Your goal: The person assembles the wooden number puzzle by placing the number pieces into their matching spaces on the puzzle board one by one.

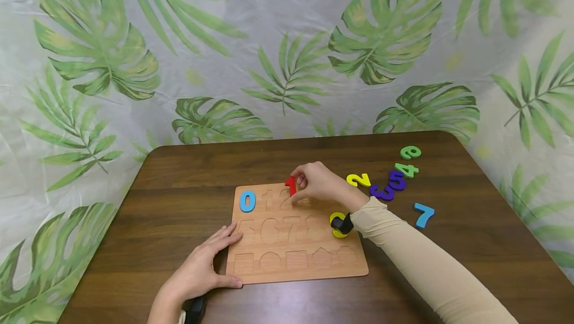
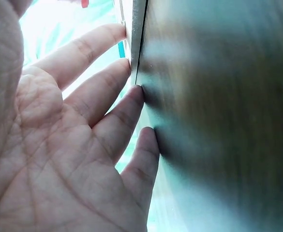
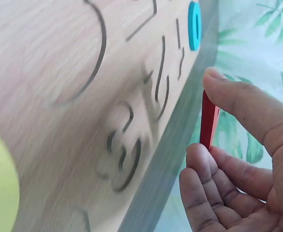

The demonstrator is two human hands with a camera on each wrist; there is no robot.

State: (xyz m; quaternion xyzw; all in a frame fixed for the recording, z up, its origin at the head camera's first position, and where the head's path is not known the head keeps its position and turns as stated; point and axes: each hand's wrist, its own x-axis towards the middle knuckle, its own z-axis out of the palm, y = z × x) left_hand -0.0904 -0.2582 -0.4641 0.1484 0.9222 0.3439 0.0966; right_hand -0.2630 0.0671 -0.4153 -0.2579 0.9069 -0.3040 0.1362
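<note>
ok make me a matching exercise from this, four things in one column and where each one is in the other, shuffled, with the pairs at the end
Things
1. red 1
2. blue 0
3. blue 7
4. left hand

Places
A. on the dark table, to the right of the board
B. touching the board's left edge
C. pinched in the right hand
D. on the board, near its far left corner

Pairs: 1-C, 2-D, 3-A, 4-B
</note>
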